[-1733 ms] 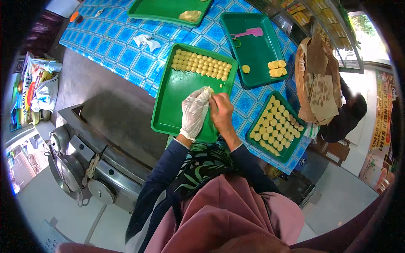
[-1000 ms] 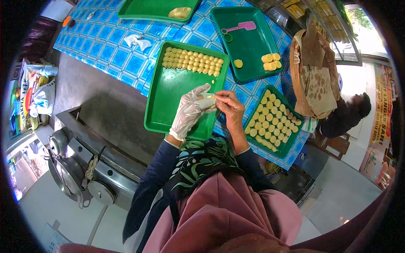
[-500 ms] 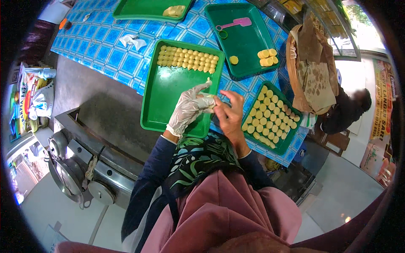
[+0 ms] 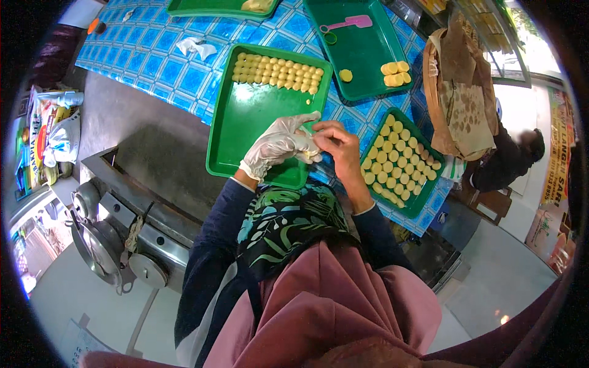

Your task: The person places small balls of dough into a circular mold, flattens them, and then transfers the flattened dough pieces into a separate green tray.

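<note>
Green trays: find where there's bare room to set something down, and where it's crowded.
Free: the middle tray, between yellow balls and gloved left hand; the upper right tray, between pink spatula and yellow pieces. Crowded: the lower right tray, full of discs.

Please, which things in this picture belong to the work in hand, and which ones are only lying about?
Seem to belong:
gloved left hand and bare right hand, close together
green tray nearest them
small yellow pieces in its rows

Seem only lying about:
pink spatula, untouched
crumpled white item
round metal lid
</note>
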{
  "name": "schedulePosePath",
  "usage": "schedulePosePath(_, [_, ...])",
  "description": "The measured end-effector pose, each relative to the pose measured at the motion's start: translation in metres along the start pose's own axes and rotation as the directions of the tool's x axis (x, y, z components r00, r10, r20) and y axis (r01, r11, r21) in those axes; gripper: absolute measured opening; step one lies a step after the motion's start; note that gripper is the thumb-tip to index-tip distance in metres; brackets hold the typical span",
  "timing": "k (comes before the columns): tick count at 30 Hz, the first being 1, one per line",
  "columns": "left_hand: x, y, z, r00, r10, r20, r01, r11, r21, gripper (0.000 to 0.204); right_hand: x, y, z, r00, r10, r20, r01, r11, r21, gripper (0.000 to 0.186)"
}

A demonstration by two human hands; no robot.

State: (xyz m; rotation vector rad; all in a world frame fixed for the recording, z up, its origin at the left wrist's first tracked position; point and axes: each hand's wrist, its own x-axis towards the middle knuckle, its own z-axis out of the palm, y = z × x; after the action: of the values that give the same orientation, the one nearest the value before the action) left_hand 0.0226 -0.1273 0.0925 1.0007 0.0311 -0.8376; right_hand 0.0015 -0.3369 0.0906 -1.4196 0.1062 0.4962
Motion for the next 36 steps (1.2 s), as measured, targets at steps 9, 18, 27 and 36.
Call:
schedulePosePath(9, [-0.001, -0.009, 0.021, 0.991, 0.065, -0.121, -0.106, 0.922, -0.373, 0.073, -0.014, 0.017, 0.018, 0.909, -0.364, -0.203, 0.394, 0.91, 0.13, 0.046])
schedulePosePath(18, [0.008, -0.03, 0.038, 0.941, 0.005, -0.339, -0.218, 0.774, -0.594, 0.031, -0.015, 0.04, 0.022, 0.726, -0.684, -0.072, 0.406, 0.511, -0.758, 0.053])
schedulePosePath(27, [0.018, -0.029, 0.049, 0.951, 0.079, -0.298, -0.258, 0.733, -0.63, 0.031, 0.009, 0.04, 0.018, 0.896, -0.339, -0.288, 0.289, 0.936, -0.202, 0.079])
schedulePosePath(36, [0.001, -0.036, 0.035, 0.867, 0.439, -0.237, -0.323, 0.856, 0.404, 0.034, 0.016, 0.001, 0.008, 0.962, -0.19, -0.195, 0.166, 0.977, -0.132, 0.061])
